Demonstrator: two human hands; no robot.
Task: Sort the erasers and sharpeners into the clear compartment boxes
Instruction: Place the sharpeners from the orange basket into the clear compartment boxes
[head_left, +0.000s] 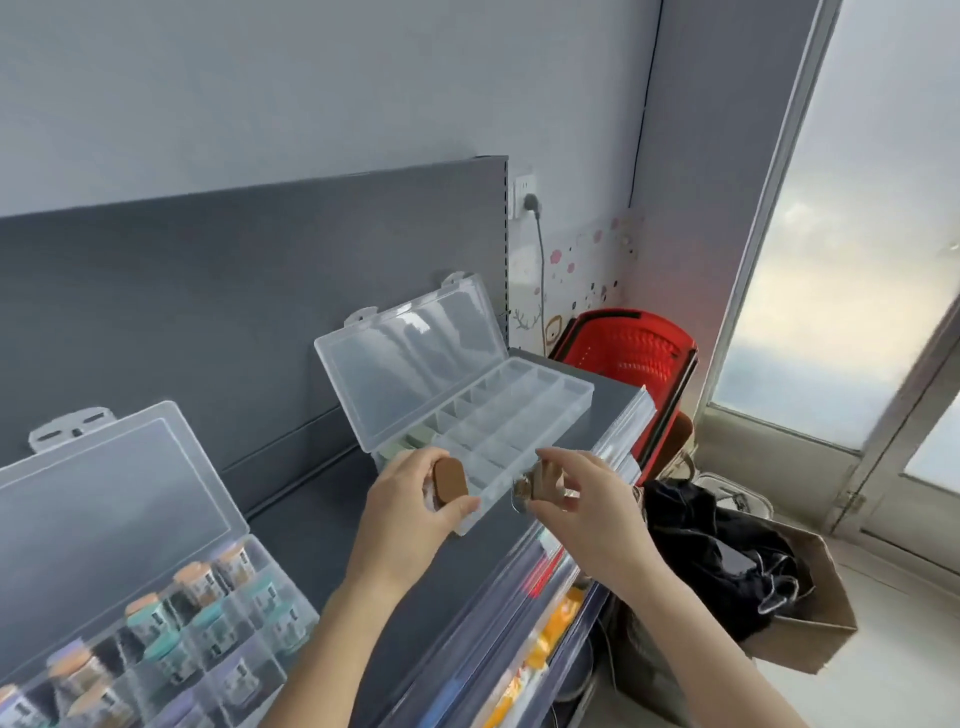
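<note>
Eraser (451, 480), the brown oval one: where is it?
- Pinched in the left hand (410, 504), at the near end of the open compartment box (582, 397) on the shelf (322, 525).

And the right hand (576, 499)?
- Fingers curled round a small object (537, 486), too blurred to name, just beside that box.

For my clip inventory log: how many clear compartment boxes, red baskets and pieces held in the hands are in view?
Clear compartment boxes: 2, the near box and the far box, lids open.
Red basket: 1.
Held pieces: 2, a brown piece in the left hand, a blurred piece in the right hand.
Total: 5.
</note>
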